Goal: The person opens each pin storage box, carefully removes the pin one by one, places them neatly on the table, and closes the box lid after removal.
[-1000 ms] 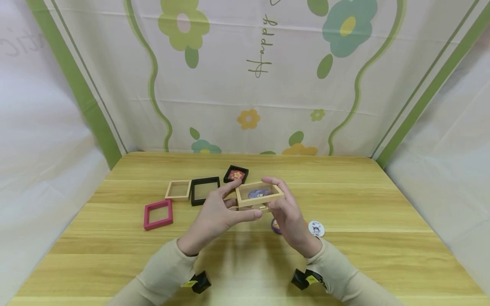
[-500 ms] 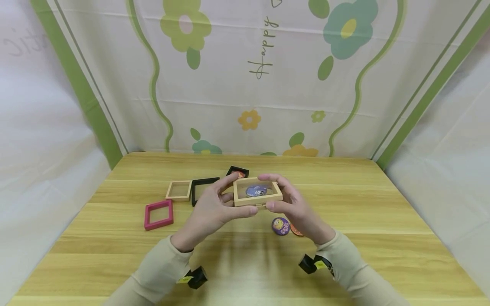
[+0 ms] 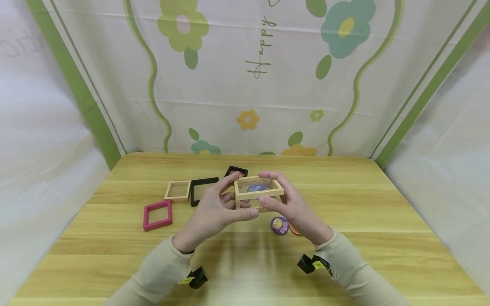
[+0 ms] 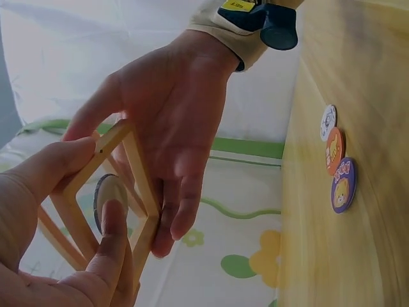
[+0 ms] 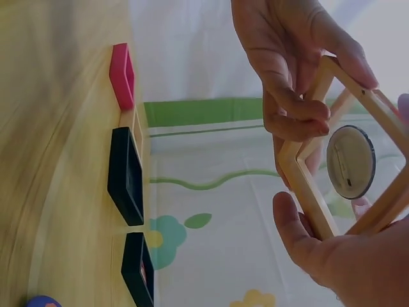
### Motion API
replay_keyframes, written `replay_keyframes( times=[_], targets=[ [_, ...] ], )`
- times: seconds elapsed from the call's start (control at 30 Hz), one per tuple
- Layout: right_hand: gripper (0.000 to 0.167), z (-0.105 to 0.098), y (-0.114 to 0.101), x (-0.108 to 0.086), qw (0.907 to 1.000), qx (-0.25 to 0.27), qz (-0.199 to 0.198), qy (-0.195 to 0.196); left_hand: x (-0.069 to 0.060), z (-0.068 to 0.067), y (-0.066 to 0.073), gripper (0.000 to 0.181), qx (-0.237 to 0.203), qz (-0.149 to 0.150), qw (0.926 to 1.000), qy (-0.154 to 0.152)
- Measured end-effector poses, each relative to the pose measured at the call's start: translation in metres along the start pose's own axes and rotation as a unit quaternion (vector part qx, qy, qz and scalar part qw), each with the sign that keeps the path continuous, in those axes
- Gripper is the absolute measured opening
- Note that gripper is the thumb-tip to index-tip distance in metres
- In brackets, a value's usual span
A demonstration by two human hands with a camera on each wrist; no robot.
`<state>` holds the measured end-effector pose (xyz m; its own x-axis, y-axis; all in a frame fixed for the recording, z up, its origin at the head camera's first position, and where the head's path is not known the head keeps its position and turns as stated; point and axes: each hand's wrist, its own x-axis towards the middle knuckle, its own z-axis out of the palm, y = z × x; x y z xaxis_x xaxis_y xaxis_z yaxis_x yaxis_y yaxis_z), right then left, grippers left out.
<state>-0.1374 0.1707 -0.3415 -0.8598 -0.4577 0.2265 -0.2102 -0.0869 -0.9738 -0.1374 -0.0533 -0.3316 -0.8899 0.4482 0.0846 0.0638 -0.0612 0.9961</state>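
Both hands hold a tan display frame [image 3: 264, 194] above the table, its two halves parted at the near side. A round blue-purple pin badge [image 3: 255, 188] sits inside behind the clear film. The badge's pale back, with its pin [image 5: 348, 167], shows in the right wrist view. My left hand [image 3: 214, 208] grips the frame's left side, thumb at the lower half's front edge. Fingers of that hand reach in between the halves. My right hand [image 3: 294, 208] grips the right side, thumb on the upper half's front edge and index finger at the back.
Left on the table lie a pink frame [image 3: 158, 222], a small tan frame [image 3: 178, 198] and a black frame [image 3: 194, 199]. Behind the hands is a smaller black frame [image 3: 232, 169] with a red badge. Purple [image 3: 280, 225], orange [image 4: 334, 151] and white badges [image 4: 328, 121] lie near my right hand.
The frame's halves came together about half a second ago and now stand parted again. My right thumb has risen to the upper half. From one second ago, my right hand has shifted, hiding the white badge.
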Motion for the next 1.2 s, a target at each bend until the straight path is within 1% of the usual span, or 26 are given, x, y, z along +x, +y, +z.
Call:
replay_keyframes(
  times=[0.1,0.17,0.3,0.4,0.47,0.53,0.67,0.77,0.87,0.93,1.03,1.13,1.2],
  targets=[
    [0.055,0.002,0.0,0.001,0.9999,0.001,-0.005,0.012,0.0,0.002,-0.002,0.1,0.01,0.001,0.9999,0.003],
    [0.055,0.004,0.0,0.001,0.9997,0.014,-0.003,0.019,-0.001,0.005,-0.004,0.1,0.011,0.004,0.9999,0.002],
    [0.054,0.007,-0.002,-0.002,0.9971,0.054,0.025,0.047,-0.001,0.011,-0.01,0.104,0.023,0.023,0.9995,0.004],
    [0.052,0.008,-0.003,-0.003,0.993,0.081,0.047,0.072,-0.001,0.016,-0.013,0.107,0.038,0.043,0.9983,0.015],
    [0.049,0.009,-0.004,-0.003,0.9905,0.094,0.054,0.085,-0.001,0.018,-0.014,0.108,0.049,0.049,0.9973,0.024],
    [0.047,0.009,-0.004,-0.003,0.9884,0.106,0.056,0.093,-0.002,0.019,-0.014,0.11,0.064,0.049,0.9963,0.031],
    [0.043,0.01,-0.004,-0.002,0.984,0.129,0.055,0.109,-0.003,0.022,-0.013,0.113,0.093,0.038,0.9942,0.038],
    [0.042,0.01,-0.004,-0.002,0.9807,0.138,0.056,0.127,-0.003,0.023,-0.013,0.114,0.138,0.043,0.9883,0.051],
    [0.041,0.012,-0.005,-0.002,0.9779,0.139,0.054,0.147,-0.003,0.023,-0.014,0.112,0.191,0.055,0.9772,0.075],
    [0.039,0.012,-0.005,-0.002,0.9757,0.135,0.049,0.165,-0.003,0.023,-0.014,0.109,0.215,0.063,0.9704,0.09],
    [0.037,0.012,-0.005,-0.002,0.9718,0.134,0.046,0.189,-0.002,0.023,-0.015,0.106,0.241,0.068,0.9623,0.106],
    [0.036,0.012,-0.005,-0.002,0.9687,0.134,0.047,0.204,-0.003,0.023,-0.015,0.103,0.256,0.07,0.9574,0.114],
    [0.036,0.013,-0.005,-0.002,0.9681,0.131,0.048,0.208,-0.003,0.024,-0.015,0.097,0.264,0.076,0.9543,0.119]
  ],
)
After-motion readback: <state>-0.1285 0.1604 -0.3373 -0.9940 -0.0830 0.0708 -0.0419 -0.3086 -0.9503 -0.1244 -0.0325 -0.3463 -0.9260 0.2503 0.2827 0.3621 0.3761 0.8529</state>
